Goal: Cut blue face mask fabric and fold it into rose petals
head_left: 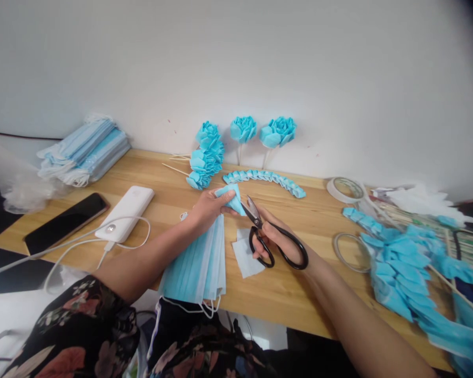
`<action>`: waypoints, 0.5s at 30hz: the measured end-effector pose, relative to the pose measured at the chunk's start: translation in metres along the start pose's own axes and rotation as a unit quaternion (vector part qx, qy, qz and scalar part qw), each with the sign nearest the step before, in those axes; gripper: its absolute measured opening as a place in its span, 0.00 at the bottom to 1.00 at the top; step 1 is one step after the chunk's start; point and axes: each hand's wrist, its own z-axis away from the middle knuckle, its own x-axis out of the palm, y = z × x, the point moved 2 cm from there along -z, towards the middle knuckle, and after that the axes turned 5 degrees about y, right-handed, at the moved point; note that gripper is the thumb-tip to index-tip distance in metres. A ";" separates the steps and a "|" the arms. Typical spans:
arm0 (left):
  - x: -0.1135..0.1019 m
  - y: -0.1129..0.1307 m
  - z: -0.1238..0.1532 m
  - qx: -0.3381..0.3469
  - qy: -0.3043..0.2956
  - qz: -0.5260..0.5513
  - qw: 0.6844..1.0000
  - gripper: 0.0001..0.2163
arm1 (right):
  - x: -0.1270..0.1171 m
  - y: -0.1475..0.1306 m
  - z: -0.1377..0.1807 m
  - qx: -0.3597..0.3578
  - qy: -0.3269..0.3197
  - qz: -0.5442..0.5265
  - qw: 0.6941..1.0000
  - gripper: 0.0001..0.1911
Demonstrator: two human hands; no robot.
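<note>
Between the fingers and thumb of my left hand (212, 206) is a folded piece of blue mask fabric (234, 199). My right hand (278, 236) grips black-handled scissors (256, 218). Their blades stand parted close to the fabric's right edge; whether they touch it I cannot tell. Under my left wrist, a fanned stack of blue face masks (199, 262) lies at the table's front edge, its ear loops hanging over. A pale, whitish piece of fabric (245, 262) lies flat just left of the scissor handles.
Blue fabric roses (242, 129) on sticks stand or lie along the wall, behind a pleated blue strip (266, 178). Left are bundled masks (86, 149), a phone (66, 223) and a white power bank (126, 212) with cables. Right are tape (345, 190) and heaped blue fabric pieces (402, 268).
</note>
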 end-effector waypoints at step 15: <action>-0.003 -0.003 -0.001 0.000 0.014 -0.008 1.000 0.18 | -0.002 -0.006 0.001 0.012 0.007 0.024 1.000 0.41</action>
